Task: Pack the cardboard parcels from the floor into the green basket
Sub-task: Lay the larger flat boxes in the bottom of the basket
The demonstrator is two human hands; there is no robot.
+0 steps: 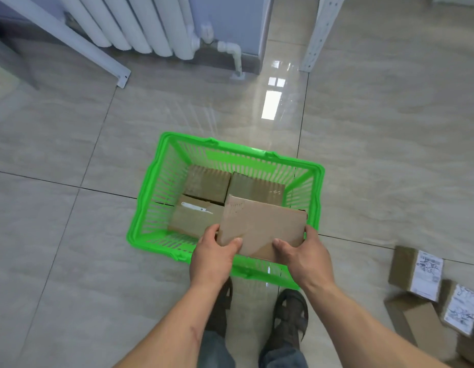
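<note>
- We look down from head height at a glossy tiled floor [71, 144], with two bare forearms reaching forward from the bottom edge.
- A green basket [148, 208] of slotted plastic sits on the floor straight ahead of us.
- Three cardboard parcels lie flat on the basket bottom: a parcel at the far left [208, 183], a parcel at the far right [257, 188] just beside it, and a near parcel with a white strip [194, 217] on top.
- We hold a flat brown parcel [262, 229] with both hands above the near right part of the basket; it tilts slightly and covers part of the parcels below.
- Our left hand [213, 254] has a closed grip on the parcel's near left corner, thumb on top and fingers curled around the edge.
- Our right hand [307, 254] grips the near right corner the same way, thumb on top.
- Our two dark shoes [291, 312] stand just behind the basket.
- More parcels with white printed labels [427, 274] lie on the floor at the lower right, well apart from the basket.
- A white radiator [140, 22] stands against the far wall, with pale metal legs [319, 33] on either side.
</note>
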